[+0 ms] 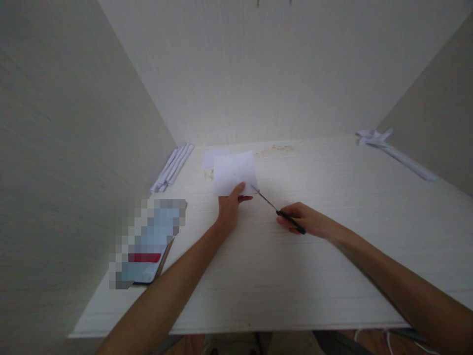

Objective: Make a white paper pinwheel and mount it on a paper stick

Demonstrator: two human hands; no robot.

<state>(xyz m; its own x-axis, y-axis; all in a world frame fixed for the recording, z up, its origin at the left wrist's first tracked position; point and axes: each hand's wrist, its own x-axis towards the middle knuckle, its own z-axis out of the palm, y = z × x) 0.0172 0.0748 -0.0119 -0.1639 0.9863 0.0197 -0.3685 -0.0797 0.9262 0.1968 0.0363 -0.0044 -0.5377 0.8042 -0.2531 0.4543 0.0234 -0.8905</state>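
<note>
My left hand [229,207] pinches the lower edge of a white sheet of paper [234,172] and holds it up over the middle of the white table [295,266]. My right hand [305,220] is closed round the black handles of a pair of scissors [278,211]. The thin blades point up and left, and their tip touches the paper's lower right corner. A second, smaller piece of white paper [215,156] lies flat on the table just behind the held sheet.
A phone [150,244] with a lit screen lies at the table's left edge. Rolled white paper strips [173,166] rest by the left wall, and a folded paper shape [391,150] lies along the right wall. Walls enclose the table on three sides.
</note>
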